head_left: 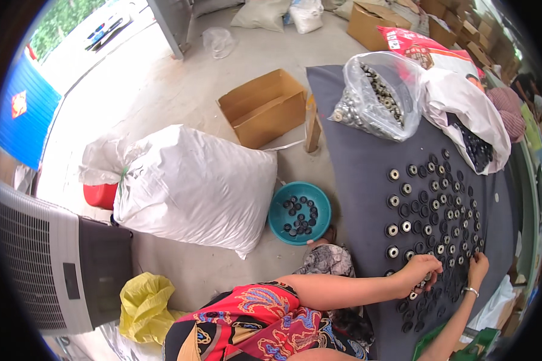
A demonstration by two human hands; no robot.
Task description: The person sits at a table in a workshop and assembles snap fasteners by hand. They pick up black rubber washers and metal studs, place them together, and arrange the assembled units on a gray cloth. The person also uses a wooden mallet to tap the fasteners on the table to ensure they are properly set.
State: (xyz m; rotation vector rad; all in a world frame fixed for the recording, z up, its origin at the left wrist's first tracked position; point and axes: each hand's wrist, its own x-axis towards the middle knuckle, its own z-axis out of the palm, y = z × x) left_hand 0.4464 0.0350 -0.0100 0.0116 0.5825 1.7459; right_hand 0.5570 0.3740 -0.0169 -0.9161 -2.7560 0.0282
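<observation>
Left hand: hangs over the near middle of the table, bent inward and clamped on a few small metal pieces.
Metal pieces: tucked into the palm side of the left grip, half hidden behind curled fingers.
Loose metal piece: just below the left grip, to its near side; cannot tell if touching.
Right hand: bent down at the right edge of the spread of black rings, just beside the outermost ones; cannot tell if pinched together on one or apart.
Black rings: laid out in rough rows around both hands, many with silver centres on the far and left side, mostly plain black at the near end.
Clear bag: stands at the far left of the table, filled with more metal pieces.
White sack: lies open to the right of the clear bag, showing black pieces inside.
Teal basin: sits on the floor, left of the table, holding scattered black pieces.
</observation>
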